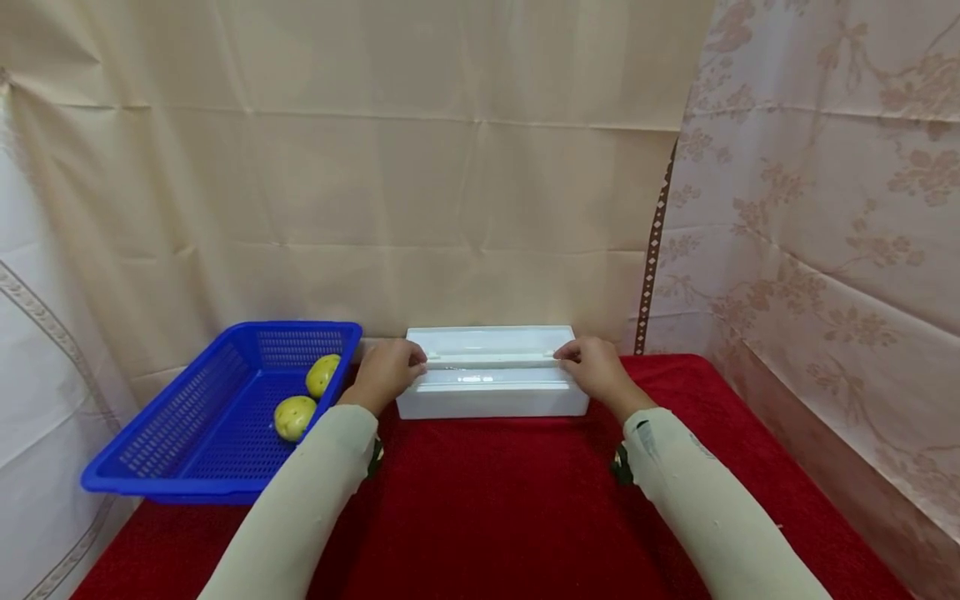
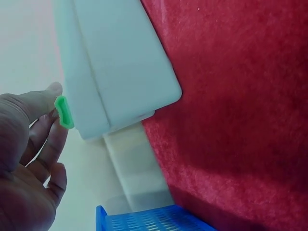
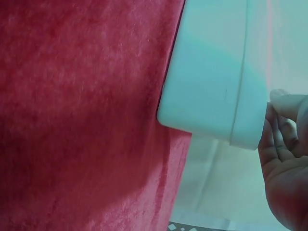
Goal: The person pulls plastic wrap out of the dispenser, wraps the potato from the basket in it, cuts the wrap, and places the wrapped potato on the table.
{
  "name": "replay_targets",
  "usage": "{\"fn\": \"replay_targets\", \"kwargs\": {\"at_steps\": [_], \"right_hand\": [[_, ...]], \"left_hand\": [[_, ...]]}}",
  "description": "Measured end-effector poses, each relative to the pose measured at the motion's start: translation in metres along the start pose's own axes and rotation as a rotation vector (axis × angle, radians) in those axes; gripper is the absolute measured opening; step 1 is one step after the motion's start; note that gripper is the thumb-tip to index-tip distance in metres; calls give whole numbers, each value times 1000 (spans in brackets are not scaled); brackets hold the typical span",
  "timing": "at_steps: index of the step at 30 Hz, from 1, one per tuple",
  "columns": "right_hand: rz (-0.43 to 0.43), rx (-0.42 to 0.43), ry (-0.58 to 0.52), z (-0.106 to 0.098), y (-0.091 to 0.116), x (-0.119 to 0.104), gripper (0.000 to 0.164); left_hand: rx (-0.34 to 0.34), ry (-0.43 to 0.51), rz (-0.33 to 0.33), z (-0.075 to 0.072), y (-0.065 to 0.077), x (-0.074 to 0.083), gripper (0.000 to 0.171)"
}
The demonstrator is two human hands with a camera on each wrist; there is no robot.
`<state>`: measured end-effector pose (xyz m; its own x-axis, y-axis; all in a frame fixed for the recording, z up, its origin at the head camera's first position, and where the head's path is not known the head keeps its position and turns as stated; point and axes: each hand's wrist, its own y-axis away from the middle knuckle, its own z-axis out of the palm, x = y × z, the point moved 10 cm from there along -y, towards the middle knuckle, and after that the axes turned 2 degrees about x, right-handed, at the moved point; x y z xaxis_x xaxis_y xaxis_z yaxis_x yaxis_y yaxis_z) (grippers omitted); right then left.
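Observation:
A long white cling film dispenser box lies on the red cloth, its lid raised behind. My left hand is at the left end of the box, thumb and fingertips pinching what looks like the edge of clear cling film. Beside those fingertips a small green end piece sticks out from the box. At the opposite end, my right hand pinches with thumb and index finger along the top edge. The film itself is see-through and hard to make out in both wrist views.
To the left stands a blue plastic basket with two yellow round fruits along its right side. Red cloth covers the table. A beige curtain hangs close behind the box, and a floral curtain hangs at right.

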<state>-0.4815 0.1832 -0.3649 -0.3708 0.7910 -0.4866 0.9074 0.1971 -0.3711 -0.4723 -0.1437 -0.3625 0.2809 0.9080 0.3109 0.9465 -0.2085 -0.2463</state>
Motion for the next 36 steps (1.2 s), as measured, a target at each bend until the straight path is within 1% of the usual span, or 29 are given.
{"fn": "replay_targets", "kwargs": {"at_steps": [6,11,20,31,36], "right_hand": [[-33,36,56,-5,0,-3,10],[-48,52,78,-9,1,-6,10],[-46,58,58,-17,1,-6,11],[-63,73,39,-30,3,-10,12],[-72,86,34,-36,1,-14,12]], "left_hand": [[-13,23,14,-6,-1,1,15],[-5,20,30,-13,-3,5,11],[33,1,43,-23,-3,8,7],[96,5,99,-38,-1,17,7],[101,21,82,-44,-1,15,9]]}}
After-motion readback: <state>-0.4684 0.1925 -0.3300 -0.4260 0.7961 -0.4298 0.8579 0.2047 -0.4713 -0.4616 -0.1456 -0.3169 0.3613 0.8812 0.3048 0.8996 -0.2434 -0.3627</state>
